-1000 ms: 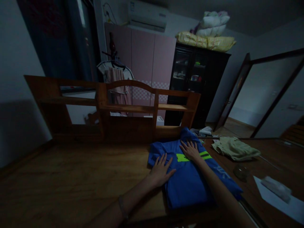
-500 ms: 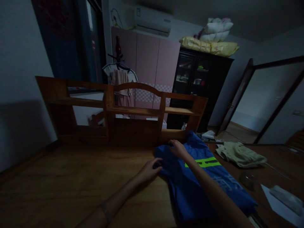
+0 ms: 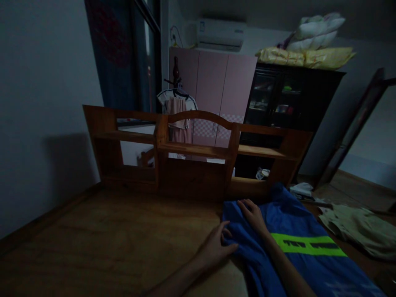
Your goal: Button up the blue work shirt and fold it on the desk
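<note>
A blue garment [image 3: 297, 222] with a bright yellow-green band and faint pale lettering lies folded on the wooden surface, at the right of the view. My right hand [image 3: 253, 214] rests palm down on its upper left part, fingers stretched out over the cloth. At the garment's left edge is my left hand [image 3: 216, 243], its thumb and fingers apart and curved, the tips touching or very near the fabric. No cloth is plainly pinched in it.
A wooden shelf unit [image 3: 198, 150] stands along the far edge of the wooden surface [image 3: 123, 243]. Khaki folded clothing [image 3: 355, 227] lies at the right. A white wall [image 3: 46, 123] borders the left. Pink wardrobe [image 3: 212, 82] and dark cabinet [image 3: 321, 95] stand behind.
The view has turned left and drawn nearer, so things appear further right. My right hand has flattened onto the cloth; my left hand stays by the garment's left edge.
</note>
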The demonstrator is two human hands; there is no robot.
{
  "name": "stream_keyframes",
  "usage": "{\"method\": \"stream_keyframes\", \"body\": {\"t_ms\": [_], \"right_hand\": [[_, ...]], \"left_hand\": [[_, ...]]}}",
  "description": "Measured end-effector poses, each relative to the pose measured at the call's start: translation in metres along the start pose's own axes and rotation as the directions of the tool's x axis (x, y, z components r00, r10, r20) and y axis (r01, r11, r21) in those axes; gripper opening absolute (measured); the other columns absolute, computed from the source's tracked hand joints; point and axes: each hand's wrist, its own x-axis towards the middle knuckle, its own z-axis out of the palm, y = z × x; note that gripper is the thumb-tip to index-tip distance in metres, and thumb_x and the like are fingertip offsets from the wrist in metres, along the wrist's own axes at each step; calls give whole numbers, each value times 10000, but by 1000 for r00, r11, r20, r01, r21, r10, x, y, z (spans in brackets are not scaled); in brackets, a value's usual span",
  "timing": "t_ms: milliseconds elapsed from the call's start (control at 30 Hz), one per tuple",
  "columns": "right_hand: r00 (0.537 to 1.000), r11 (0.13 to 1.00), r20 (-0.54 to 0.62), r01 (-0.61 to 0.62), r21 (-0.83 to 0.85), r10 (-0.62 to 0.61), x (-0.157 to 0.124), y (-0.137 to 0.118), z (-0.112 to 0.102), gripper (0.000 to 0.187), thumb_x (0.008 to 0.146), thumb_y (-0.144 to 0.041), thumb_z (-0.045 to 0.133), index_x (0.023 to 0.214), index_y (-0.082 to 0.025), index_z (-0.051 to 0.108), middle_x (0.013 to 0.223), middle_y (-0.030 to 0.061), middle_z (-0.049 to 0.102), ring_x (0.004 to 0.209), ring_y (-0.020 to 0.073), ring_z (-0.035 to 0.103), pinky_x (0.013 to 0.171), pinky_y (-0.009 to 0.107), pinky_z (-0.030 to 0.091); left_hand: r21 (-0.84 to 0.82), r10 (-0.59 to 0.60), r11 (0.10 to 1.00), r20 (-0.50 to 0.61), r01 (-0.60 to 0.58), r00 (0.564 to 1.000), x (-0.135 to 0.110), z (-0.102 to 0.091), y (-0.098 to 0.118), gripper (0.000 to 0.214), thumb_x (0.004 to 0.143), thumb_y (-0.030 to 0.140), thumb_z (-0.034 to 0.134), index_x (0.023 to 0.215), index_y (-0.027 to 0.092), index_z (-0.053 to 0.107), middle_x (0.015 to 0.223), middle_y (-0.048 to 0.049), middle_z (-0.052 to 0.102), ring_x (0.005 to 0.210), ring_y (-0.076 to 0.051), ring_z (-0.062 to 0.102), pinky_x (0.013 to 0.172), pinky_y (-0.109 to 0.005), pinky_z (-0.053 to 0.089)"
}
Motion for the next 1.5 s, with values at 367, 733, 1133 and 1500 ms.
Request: {"method": "stream_keyframes", "body": {"t_ms": [367, 733, 1133, 1500], "right_hand": [[991, 929, -60, -87, 360, 116, 1, -5, -13, 438, 853, -537, 520, 1010, -160, 679, 924, 32, 692, 869, 211, 608, 747, 270, 466], [988, 983, -69, 128, -129, -138, 6, -7, 3, 355, 894, -483, 477, 914, -213, 708, 881, 68, 686, 870, 226, 591, 827, 341, 436], [968, 897, 220, 204, -393, -124, 0, -2, -32, 352, 888, -337, 477, 1202, -219, 586, 1124, 63, 637, 1039, 236, 524, 897, 337, 404], [975, 843, 171, 208, -496, -139, 0, 14, -39, 142, 828, -224, 540, 876, -203, 672, 937, 79, 601, 920, 230, 519, 814, 334, 419]], "left_hand": [[-10, -110, 994, -2, 110, 994, 1, 3, 3, 565, 710, 537, 653, 1109, 142, 593, 719, 7, 575, 642, -121, 497, 557, -219, 348], [35, -22, 999, -164, 28, 986, -10, 3, 23, 406, 742, 473, 649, 1010, 187, 544, 564, 75, 500, 529, -91, 456, 512, -191, 315], [235, -67, 969, -70, 81, 995, -16, 3, 15, 321, 807, 444, 522, 781, 152, 652, 690, 2, 599, 619, -122, 517, 554, -211, 354], [331, 64, 943, -84, -33, 994, -15, 2, 12, 299, 791, 364, 544, 572, 161, 551, 639, 7, 545, 654, -134, 522, 630, -232, 378]]}}
